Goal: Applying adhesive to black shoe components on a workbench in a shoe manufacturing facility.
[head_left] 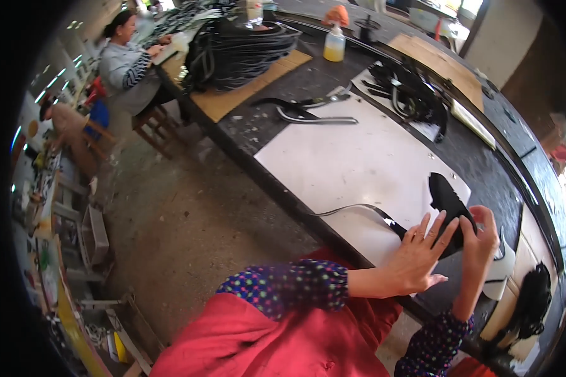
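A flat black piece with a notched edge (448, 196), like cut leather or fabric, lies at the right end of a white board (352, 166). My left hand (418, 261) rests on its near part, fingers stretched out and spread. At its right edge my right hand (481, 242) pinches the black piece between thumb and fingers. A thin dark strap (365, 207) curves across the board and runs toward my left hand; where it ends is hidden. Farther off on the board's edge lie long-handled pliers or cutters (314, 113).
A heap of black strips (251, 56) sits on cardboard at the far left of the dark table. A bottle of yellow liquid (334, 45) stands behind. More black pieces (409, 94) lie beyond the board and others (529, 301) at right. A co-worker (126, 63) sits at the far left.
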`<action>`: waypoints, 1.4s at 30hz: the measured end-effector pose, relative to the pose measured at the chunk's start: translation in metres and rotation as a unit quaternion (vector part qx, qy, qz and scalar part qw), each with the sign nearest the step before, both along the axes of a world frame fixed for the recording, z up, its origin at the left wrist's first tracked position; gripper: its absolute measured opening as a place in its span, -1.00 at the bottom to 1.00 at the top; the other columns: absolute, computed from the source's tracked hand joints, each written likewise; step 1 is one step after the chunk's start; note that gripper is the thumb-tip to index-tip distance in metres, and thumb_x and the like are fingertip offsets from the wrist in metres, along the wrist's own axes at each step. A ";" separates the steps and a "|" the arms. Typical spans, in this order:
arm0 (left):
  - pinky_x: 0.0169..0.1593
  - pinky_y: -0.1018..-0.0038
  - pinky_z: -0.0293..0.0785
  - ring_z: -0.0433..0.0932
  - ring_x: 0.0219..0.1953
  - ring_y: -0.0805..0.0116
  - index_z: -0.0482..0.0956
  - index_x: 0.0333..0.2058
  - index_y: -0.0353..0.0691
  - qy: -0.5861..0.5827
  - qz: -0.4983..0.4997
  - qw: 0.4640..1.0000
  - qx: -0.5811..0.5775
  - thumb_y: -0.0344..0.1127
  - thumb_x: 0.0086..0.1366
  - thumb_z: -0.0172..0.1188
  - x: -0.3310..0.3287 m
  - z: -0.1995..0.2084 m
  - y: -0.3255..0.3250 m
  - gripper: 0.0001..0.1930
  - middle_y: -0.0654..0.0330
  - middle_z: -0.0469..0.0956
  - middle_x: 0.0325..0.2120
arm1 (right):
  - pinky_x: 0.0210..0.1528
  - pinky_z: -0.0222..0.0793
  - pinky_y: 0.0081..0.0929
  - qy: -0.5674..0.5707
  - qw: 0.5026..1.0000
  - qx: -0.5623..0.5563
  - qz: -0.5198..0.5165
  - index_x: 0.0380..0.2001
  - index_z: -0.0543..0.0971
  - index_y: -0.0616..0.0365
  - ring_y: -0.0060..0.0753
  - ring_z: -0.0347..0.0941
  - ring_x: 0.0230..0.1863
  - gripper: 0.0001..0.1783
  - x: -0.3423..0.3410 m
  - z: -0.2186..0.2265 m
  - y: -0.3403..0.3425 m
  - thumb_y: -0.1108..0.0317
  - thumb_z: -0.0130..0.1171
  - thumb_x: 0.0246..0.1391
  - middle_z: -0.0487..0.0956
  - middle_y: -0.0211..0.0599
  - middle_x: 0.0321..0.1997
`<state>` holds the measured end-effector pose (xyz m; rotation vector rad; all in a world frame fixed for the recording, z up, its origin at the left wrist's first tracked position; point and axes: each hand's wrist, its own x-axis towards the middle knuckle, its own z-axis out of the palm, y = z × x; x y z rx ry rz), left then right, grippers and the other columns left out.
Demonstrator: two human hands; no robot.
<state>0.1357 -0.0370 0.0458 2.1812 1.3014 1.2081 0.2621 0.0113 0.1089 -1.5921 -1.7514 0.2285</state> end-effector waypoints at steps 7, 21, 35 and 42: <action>-0.18 0.50 0.45 0.42 -0.22 0.46 -0.02 0.29 -0.17 -0.295 -0.002 0.954 0.046 -0.45 0.34 -0.11 -0.087 0.061 0.072 -0.43 0.04 0.09 0.26 | -0.19 0.43 -0.57 0.337 0.920 -0.003 0.200 0.05 0.35 0.25 -0.42 0.49 -0.13 -0.55 -0.043 0.078 -0.020 0.27 0.09 0.15 0.46 -0.15 0.01; 0.32 0.23 -0.10 -0.01 0.33 0.17 0.06 0.28 0.19 0.476 0.289 0.817 0.150 0.40 0.19 -0.29 -0.477 0.152 0.275 -0.26 0.24 0.04 0.29 | 0.01 0.32 -0.35 -0.040 0.947 0.020 -0.317 0.05 0.35 0.26 -0.22 0.39 0.04 -0.54 0.160 -0.038 -0.060 0.22 0.05 0.16 0.44 -0.08 0.04; 0.24 0.42 0.12 0.29 0.18 0.22 0.38 0.09 -0.27 -0.074 -0.280 0.941 -0.173 -0.16 0.25 0.12 -0.022 0.025 0.159 -0.52 0.02 0.39 0.08 | -0.07 0.31 -0.66 0.276 0.947 0.079 -0.141 0.10 0.33 0.18 -0.59 0.46 -0.17 -0.54 0.123 -0.001 -0.005 0.60 0.00 0.09 0.57 -0.17 -0.16; -0.41 0.50 0.37 0.42 -0.50 0.57 0.60 -0.45 -0.39 -0.381 -0.277 0.781 -0.409 -0.12 0.11 0.27 0.136 0.008 0.132 -0.65 0.28 0.55 -0.56 | -0.21 0.43 -0.39 -0.119 0.984 0.107 -0.077 0.15 0.26 0.17 -0.21 0.54 -0.18 -0.56 0.099 -0.033 -0.023 0.45 -0.04 0.20 0.56 -0.04 -0.17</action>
